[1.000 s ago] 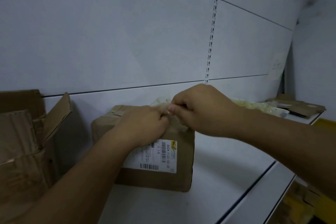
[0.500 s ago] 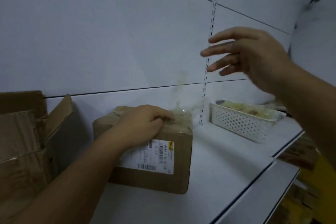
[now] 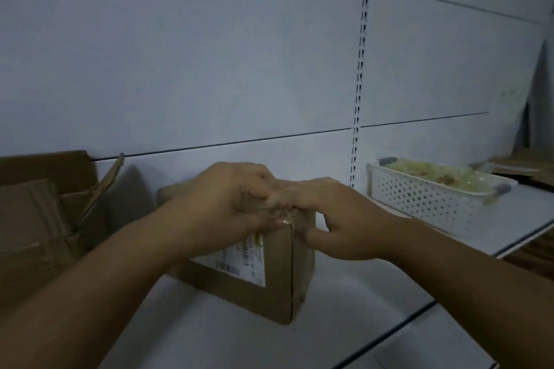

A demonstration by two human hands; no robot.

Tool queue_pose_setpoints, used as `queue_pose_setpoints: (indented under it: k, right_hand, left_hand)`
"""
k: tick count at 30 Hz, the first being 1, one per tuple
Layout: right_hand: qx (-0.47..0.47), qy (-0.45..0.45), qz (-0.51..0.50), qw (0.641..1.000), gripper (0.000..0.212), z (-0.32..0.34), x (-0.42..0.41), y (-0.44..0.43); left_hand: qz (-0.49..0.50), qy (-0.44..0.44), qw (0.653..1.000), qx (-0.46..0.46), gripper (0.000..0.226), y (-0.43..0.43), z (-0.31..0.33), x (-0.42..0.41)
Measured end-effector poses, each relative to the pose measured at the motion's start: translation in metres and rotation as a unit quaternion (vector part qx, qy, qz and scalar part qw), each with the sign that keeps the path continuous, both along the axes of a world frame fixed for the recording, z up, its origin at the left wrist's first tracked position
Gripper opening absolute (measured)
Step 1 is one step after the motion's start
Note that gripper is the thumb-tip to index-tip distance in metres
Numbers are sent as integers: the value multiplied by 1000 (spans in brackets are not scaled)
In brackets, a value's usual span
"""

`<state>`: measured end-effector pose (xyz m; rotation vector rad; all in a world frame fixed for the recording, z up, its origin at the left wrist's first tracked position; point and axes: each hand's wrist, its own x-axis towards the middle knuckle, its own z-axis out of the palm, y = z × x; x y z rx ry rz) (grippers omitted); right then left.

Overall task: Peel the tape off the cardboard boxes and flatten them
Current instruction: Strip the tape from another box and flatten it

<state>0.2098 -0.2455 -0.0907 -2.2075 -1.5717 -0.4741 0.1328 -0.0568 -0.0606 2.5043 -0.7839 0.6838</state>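
On the shelf (image 3: 344,323): cardboard box (image 3: 278,278), label (image 3: 239,260) toward me.
Left hand (image 3: 227,204): I see it pinching tape (image 3: 271,208) at the top edge.
Right hand (image 3: 338,219): gripping the box's top right corner.

Left hand (image 3: 221,202), right hand (image 3: 344,220), both gripping box (image 3: 277,284)
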Motion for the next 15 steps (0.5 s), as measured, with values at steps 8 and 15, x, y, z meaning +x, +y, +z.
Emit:
queue_pose_setpoints:
  k: [8,15]
  right_hand:
    - [230,-49,54,970,46,-46,18,20]
    - [387,-83,95,913,51,-63,31,45]
  left_hand:
    - [-28,-1,997,-66,18,8,-10,-17]
    - [-23,-35,992,-117,22,14,-20,-27]
